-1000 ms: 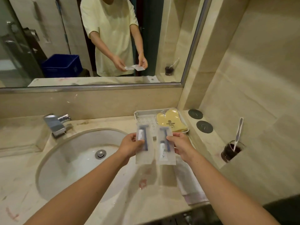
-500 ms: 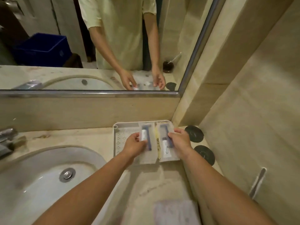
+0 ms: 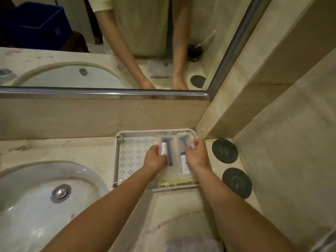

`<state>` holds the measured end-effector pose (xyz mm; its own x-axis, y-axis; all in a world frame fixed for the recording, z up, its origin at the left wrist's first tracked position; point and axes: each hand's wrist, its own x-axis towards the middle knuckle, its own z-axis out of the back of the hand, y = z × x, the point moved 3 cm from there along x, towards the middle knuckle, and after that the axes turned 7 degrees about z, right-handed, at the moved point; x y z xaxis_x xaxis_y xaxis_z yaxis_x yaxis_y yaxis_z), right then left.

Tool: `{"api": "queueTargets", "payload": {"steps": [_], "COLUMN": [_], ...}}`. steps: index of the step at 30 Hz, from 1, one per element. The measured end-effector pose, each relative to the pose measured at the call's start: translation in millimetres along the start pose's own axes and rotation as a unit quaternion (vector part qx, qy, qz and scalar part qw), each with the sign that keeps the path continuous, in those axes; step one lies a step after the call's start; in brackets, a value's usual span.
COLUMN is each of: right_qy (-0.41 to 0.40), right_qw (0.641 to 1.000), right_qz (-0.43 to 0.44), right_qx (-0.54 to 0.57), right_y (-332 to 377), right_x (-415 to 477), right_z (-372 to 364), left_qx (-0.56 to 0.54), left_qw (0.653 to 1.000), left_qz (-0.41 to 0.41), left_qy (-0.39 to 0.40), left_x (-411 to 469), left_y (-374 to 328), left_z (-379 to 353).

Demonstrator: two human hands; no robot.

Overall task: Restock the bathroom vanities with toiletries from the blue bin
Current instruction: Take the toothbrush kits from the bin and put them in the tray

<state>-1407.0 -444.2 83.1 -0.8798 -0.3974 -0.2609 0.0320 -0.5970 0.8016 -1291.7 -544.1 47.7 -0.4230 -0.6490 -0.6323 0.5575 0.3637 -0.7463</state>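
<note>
A white perforated tray (image 3: 127, 157) stands on the marble vanity in the back right corner. Two clear dental kit packets lie side by side on its right half, over a yellow packet (image 3: 174, 181). My left hand (image 3: 154, 158) pinches the left packet (image 3: 166, 151), which holds a white tube and a dark toothbrush. My right hand (image 3: 197, 155) grips the right packet (image 3: 184, 167) at its right edge. Both packets rest low on the tray. The blue bin (image 3: 34, 24) appears only as a reflection in the mirror, behind me on the left.
A white sink basin (image 3: 36, 200) with a metal drain lies to the left. Two dark round coasters (image 3: 225, 150) sit on the ledge right of the tray. A folded towel (image 3: 192, 245) lies at the near edge. The beige wall closes in on the right.
Both hands carried the two packets forward from above the counter and lowered them onto the tray's right half. My view moved closer and tilted down.
</note>
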Motion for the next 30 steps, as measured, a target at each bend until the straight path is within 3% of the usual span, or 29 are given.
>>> {"api": "queueTargets", "payload": {"steps": [7,14,24,30], "right_qy": [0.001,0.038,0.049,0.085], "right_qw": [0.998,0.98,0.954,0.935], "right_qz": [0.012,0.065,0.176,0.238], "right_qx": [-0.069,-0.183,-0.238,-0.248], "right_y": [-4,-3,6,14], "right_x": [-3,-11,-47,-83], "right_z": [-2,-1,2,-14], "left_qx": [0.099,0.192,0.156,0.134], "left_qw": [0.991,0.975,0.979,0.976], "left_qz": [-0.073,-0.074,-0.115,-0.145], "left_qy": [-0.056,-0.086,-0.064,-0.093], "left_x": [2,-7,-34,-61], "left_y": [1,5,11,28], "left_z": [0,9,31,63]}}
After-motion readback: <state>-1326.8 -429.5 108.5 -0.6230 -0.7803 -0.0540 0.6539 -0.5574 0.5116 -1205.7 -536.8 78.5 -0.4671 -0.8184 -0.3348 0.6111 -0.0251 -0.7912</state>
